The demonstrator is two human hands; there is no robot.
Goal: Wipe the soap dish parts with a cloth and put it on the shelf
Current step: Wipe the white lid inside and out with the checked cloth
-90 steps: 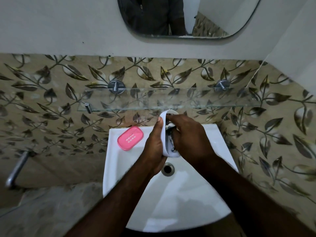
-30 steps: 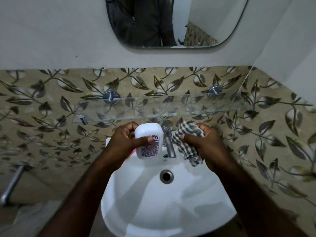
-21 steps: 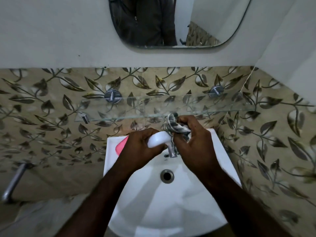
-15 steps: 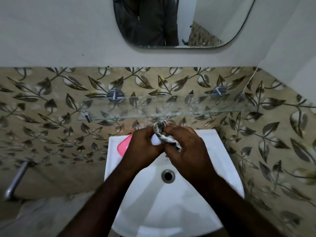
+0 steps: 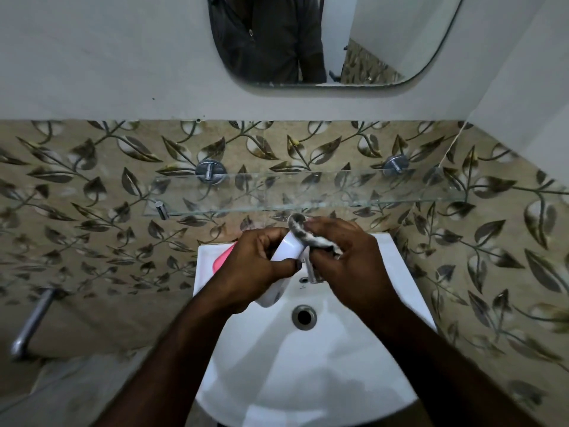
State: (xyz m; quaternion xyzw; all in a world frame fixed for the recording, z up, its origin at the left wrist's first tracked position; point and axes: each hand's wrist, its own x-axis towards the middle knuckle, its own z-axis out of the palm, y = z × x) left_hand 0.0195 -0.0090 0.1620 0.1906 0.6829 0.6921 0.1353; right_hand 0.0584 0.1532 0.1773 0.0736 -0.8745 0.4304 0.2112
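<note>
left hand (image 5: 255,266): curled round the dish, thumb across its front, fingers behind; held over the sink's back edge.
right hand (image 5: 348,260): pinches the cloth between thumb and fingers and presses it on the dish's upper end.
dish (image 5: 288,249): white, tilted, in the air between both hands; upper end under the cloth, lower end poking out below the left palm; below the shelf, not on it.
cloth (image 5: 308,238): checked, bunched, draped over the dish's top end; blurred, so the weave is hard to read.
pink part (image 5: 223,258): lies on the sink's back left corner, mostly hidden behind the left hand.
sink (image 5: 409,288): white, fixed to the wall; drain (image 5: 304,315) in the middle of the bowl, tap (image 5: 311,271) at the back edge, largely covered by the hands.
shelf (image 5: 308,192): clear glass, above the sink's back edge, carried by two metal brackets (image 5: 211,172).
mirror (image 5: 338,41): above the shelf, shows a dark-clothed torso.
tiles (image 5: 92,195): leaf pattern, behind shelf and sink.
pipe (image 5: 30,322): metal, low on the wall, well left of the sink.
</note>
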